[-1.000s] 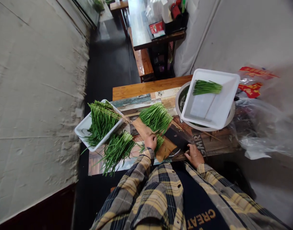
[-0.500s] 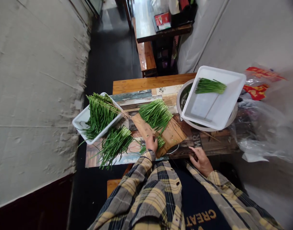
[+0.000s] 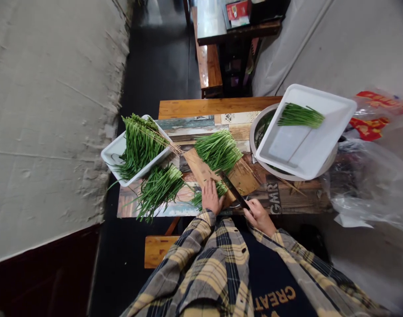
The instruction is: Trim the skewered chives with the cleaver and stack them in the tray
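Observation:
My left hand lies with its fingers stretched out over the near part of a wooden cutting board, against a small bunch of cut chives. My right hand is closed around the handle of a knife. Its dark blade slants over the board, just right of my left fingers. A larger pile of chives covers the board's far part. Thin wooden skewers stick out on the pile's right. Another loose heap of chives rests on the table to the left.
At the left, a white tray holds many skewered chives. A second white tray, with one chive skewer, sits tilted on a metal bowl. Plastic bags stand by the right wall. A bench runs along the far side.
My right hand has moved left, and the knife blade now shows over the board. My left fingers have straightened from a curled hold. The view has shifted slightly.

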Demonstrator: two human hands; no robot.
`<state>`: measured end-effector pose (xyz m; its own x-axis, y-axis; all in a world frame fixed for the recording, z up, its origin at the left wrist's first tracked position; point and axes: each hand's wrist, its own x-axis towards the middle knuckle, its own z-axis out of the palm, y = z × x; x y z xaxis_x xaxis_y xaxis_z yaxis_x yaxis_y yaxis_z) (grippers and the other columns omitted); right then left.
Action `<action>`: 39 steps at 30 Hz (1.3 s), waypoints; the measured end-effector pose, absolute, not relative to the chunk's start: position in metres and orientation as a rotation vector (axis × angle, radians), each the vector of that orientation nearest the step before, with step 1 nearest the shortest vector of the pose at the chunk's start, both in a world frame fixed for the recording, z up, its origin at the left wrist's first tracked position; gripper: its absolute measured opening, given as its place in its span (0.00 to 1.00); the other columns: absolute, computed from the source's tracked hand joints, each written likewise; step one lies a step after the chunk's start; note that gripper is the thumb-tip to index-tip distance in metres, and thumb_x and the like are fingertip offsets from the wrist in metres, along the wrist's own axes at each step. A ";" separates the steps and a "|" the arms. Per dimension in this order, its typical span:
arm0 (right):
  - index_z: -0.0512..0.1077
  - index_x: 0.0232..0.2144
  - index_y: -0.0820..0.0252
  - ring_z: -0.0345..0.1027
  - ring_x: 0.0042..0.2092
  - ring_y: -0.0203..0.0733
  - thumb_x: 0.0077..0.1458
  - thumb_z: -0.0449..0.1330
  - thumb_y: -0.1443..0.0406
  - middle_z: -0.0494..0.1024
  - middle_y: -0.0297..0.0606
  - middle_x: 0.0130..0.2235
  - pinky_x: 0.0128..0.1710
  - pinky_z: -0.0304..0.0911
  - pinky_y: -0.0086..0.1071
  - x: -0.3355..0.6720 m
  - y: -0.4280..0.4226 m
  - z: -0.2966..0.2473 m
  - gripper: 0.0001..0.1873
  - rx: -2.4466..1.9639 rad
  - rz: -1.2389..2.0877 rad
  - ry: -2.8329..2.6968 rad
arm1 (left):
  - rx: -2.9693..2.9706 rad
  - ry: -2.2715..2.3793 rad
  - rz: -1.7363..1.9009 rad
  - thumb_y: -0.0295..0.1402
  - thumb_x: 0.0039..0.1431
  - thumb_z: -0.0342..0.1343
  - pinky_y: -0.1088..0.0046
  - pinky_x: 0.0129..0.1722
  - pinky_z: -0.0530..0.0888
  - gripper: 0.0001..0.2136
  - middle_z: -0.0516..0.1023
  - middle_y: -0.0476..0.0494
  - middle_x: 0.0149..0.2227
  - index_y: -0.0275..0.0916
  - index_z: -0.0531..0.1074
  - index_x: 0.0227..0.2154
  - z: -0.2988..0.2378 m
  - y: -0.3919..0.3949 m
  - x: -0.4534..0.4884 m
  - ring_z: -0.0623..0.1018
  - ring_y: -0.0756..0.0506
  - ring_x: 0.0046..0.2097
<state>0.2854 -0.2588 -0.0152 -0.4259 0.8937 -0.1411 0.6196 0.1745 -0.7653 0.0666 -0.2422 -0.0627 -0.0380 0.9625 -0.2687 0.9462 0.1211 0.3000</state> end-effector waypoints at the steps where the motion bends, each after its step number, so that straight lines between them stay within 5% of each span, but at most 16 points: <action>1: 0.64 0.52 0.59 0.68 0.43 0.43 0.60 0.47 0.63 0.68 0.43 0.40 0.45 0.67 0.36 0.284 -0.258 -0.015 0.19 -1.441 1.115 -2.128 | 1.855 2.009 0.022 0.42 0.54 0.51 0.56 0.62 0.49 0.37 0.46 0.32 0.65 0.27 0.46 0.62 -0.065 -0.244 0.069 0.45 0.36 0.66; 32: 0.67 0.45 0.61 0.72 0.41 0.43 0.61 0.42 0.63 0.77 0.43 0.39 0.42 0.66 0.35 0.272 -0.233 -0.019 0.17 -1.511 1.214 -2.422 | 1.824 1.979 -0.046 0.41 0.55 0.50 0.54 0.63 0.46 0.37 0.39 0.32 0.66 0.25 0.45 0.62 -0.080 -0.245 0.069 0.37 0.37 0.66; 39: 0.67 0.47 0.69 0.72 0.43 0.44 0.60 0.42 0.65 0.77 0.51 0.43 0.44 0.66 0.35 0.254 -0.242 -0.043 0.20 -1.608 0.949 -2.479 | 1.860 1.991 -0.076 0.42 0.57 0.49 0.55 0.63 0.45 0.36 0.39 0.33 0.66 0.25 0.45 0.62 -0.082 -0.245 0.068 0.38 0.37 0.66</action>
<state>0.2541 -0.2417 -0.0433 -0.4624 0.8392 -0.2864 0.8159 0.2763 -0.5078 0.0684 -0.2448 -0.0824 -0.0232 0.9431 -0.3316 0.9658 0.1068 0.2364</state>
